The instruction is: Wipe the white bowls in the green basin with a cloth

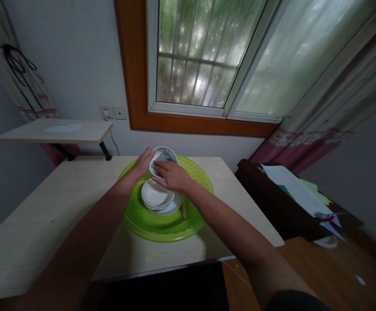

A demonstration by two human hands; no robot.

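A small white dish [154,169] is tilted up above the green basket tray [167,235], its rim gripped at the left by my left hand [143,163]. Inside the dish lies a grey cloth [165,156], its weave too blurred to make out. My right hand [174,176] presses the cloth against the dish with its fingers. Just below both hands, a stack of white dishes [157,193] rests on a wider plate [175,206] in the tray. Wooden chopsticks [184,210] lie at the stack's right, partly hidden.
The tray stands on a pale wooden table [240,216]. A raised shelf [87,134] with a sheet of paper is at the left. To the right, a dark cabinet [259,190] holds papers [294,188]. A window [201,56] is behind the table.
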